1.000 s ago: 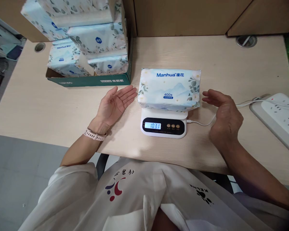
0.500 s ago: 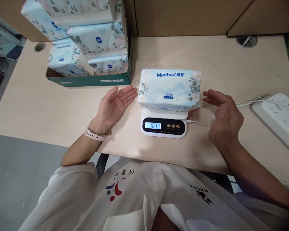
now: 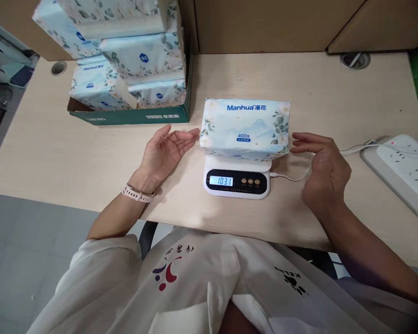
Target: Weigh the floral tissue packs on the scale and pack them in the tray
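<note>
A pack of tissues (image 3: 245, 127), pale blue with flowers and "Manhua" print, lies on a white digital scale (image 3: 237, 184). The lit display reads about 103.1. On the pack's left side my left hand (image 3: 169, 150) is open, palm up, its fingertips at or very near the pack's edge; I cannot tell whether they touch. My right hand (image 3: 323, 167) is open at the other side, fingers stretched toward the pack with a small gap. Neither hand holds anything. The weighing plate is mostly hidden under the pack.
A green carton (image 3: 132, 117) at the back left holds several stacked tissue packs (image 3: 142, 58). At the right lies a white power strip (image 3: 404, 162), from which a white cable (image 3: 296, 180) runs to the scale. Brown panels (image 3: 264, 25) stand along the table's back edge.
My right fingers have come slightly closer to the pack and straightened. My left fingers have curled a little. The pack and the scale reading have stayed the same.
</note>
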`<act>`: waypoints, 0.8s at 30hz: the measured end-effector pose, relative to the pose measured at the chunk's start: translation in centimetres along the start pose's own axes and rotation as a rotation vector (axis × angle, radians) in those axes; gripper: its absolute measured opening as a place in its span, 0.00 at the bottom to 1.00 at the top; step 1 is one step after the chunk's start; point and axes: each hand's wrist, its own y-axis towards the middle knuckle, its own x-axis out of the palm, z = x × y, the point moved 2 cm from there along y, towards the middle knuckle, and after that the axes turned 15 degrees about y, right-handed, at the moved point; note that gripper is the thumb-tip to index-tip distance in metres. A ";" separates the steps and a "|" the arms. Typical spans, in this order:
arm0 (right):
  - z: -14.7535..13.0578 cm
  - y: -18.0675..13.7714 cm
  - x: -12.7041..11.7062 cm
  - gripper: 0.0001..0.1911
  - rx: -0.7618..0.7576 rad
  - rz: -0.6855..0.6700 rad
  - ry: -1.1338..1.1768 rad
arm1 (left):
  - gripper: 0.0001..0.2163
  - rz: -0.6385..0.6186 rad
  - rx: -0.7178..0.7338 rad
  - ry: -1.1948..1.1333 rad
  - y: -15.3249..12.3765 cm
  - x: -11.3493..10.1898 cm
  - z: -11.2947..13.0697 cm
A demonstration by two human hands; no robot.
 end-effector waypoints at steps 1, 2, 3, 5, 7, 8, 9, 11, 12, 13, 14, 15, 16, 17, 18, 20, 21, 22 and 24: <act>0.0 0.0 0.0 0.23 -0.001 0.002 0.014 | 0.24 0.009 -0.005 0.006 0.0 0.0 0.0; 0.0 0.0 0.0 0.24 -0.002 0.004 0.026 | 0.25 0.015 -0.005 0.013 0.0 -0.1 0.0; 0.0 0.0 0.0 0.24 -0.002 0.007 0.032 | 0.26 0.016 -0.001 0.021 -0.1 -0.1 0.1; 0.0 0.0 0.0 0.25 0.003 0.011 0.034 | 0.27 0.001 0.012 0.029 -0.1 -0.1 0.2; 0.0 0.0 0.0 0.25 0.011 0.007 0.029 | 0.28 -0.032 0.029 0.033 -0.2 0.0 0.3; 0.0 0.0 0.0 0.25 0.015 0.002 0.025 | 0.29 -0.050 0.035 0.040 -0.2 0.1 0.4; 0.0 0.0 0.0 0.25 0.015 -0.001 0.022 | 0.29 -0.063 0.039 0.051 -0.3 0.1 0.5; 0.0 0.0 0.0 0.26 0.010 0.001 0.018 | 0.31 -0.067 0.039 0.075 -0.4 0.2 0.5; 0.0 0.0 -0.1 0.26 0.005 0.004 0.018 | 0.31 -0.061 0.034 0.082 -0.4 0.2 0.6; 0.0 0.0 -0.1 0.26 0.003 0.006 0.016 | 0.31 -0.049 0.027 0.082 -0.4 0.3 0.6; 0.0 0.0 -0.1 0.26 0.002 0.007 0.015 | 0.31 -0.036 0.021 0.075 -0.5 0.3 0.6; 0.0 0.0 -0.1 0.26 0.001 0.008 0.013 | 0.30 -0.026 0.017 0.066 -0.5 0.3 0.6; 0.0 0.0 0.0 0.26 0.003 0.008 0.010 | 0.29 -0.020 0.014 0.057 -0.5 0.4 0.6; 0.0 0.0 0.0 0.26 0.005 0.010 0.010 | 0.27 -0.017 0.014 0.049 -0.5 0.4 0.6; 0.0 0.0 0.0 0.26 0.007 0.014 0.011 | 0.25 -0.015 0.016 0.044 -0.5 0.4 0.6; -0.1 0.0 0.0 0.26 0.012 0.025 0.016 | 0.24 -0.019 0.023 0.043 -0.5 0.4 0.5; -0.1 0.0 0.0 0.26 0.010 0.027 0.018 | 0.24 -0.024 0.030 0.047 -0.5 0.4 0.5; -0.1 0.0 0.0 0.26 0.007 0.028 0.020 | 0.24 -0.032 0.040 0.055 -0.5 0.4 0.5; -0.2 0.1 0.1 0.26 0.004 0.026 0.023 | 0.27 -0.053 0.064 0.077 -0.5 0.5 0.6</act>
